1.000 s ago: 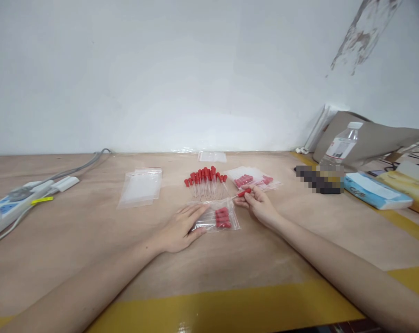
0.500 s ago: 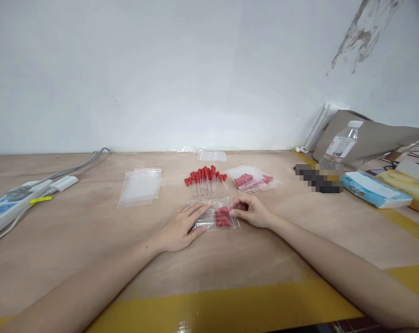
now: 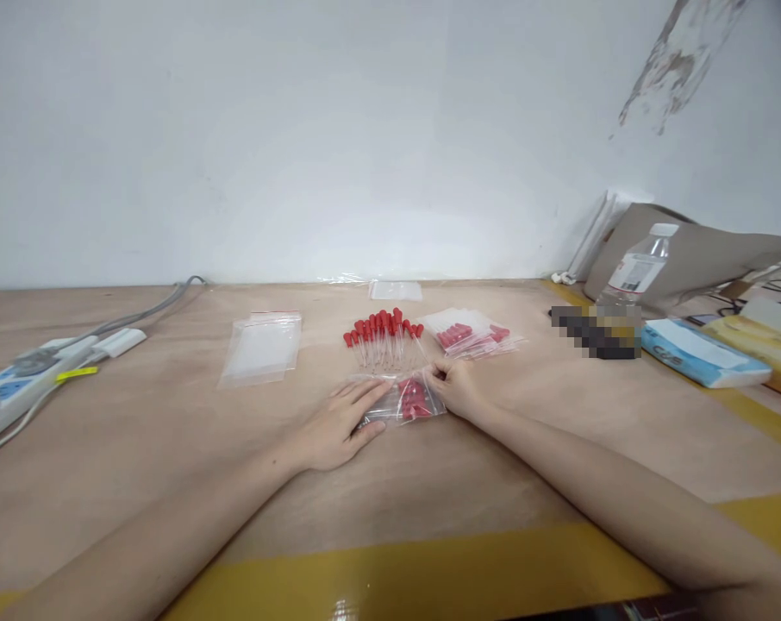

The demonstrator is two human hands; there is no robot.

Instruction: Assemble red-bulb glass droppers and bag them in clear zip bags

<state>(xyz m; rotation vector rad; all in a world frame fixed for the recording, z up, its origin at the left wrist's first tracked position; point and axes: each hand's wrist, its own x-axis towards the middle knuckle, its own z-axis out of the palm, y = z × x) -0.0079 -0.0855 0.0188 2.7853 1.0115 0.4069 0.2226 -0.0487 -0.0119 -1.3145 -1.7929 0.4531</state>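
A clear zip-lock bag [image 3: 434, 407] lies on the table in front of me, with several red-bulbed droppers [image 3: 412, 397] inside it. My left hand [image 3: 342, 423] rests flat on the bag's left part, fingers stretched out and thumb apart. At the bag's far right corner my right hand [image 3: 459, 386] is closed in a pinch on the bag's edge. Just beyond the bag lies a fanned group of loose droppers [image 3: 381, 332], red bulbs pointing away from me. To its right sits a pile of filled zip-lock bags [image 3: 474, 335] with red bulbs showing through.
Flat clear bags [image 3: 261, 345] lie at the left, and a white sheet-like stack [image 3: 396, 291] is near the wall. A power strip [image 3: 34, 371] with cables is far left. At the right are a water bottle [image 3: 636, 267], a blue tissue pack [image 3: 704, 354] and a grey bag [image 3: 694, 246].
My right hand has slid slightly along the bag's right edge towards its far corner, and that edge looks more bunched. My left hand has stayed in place.
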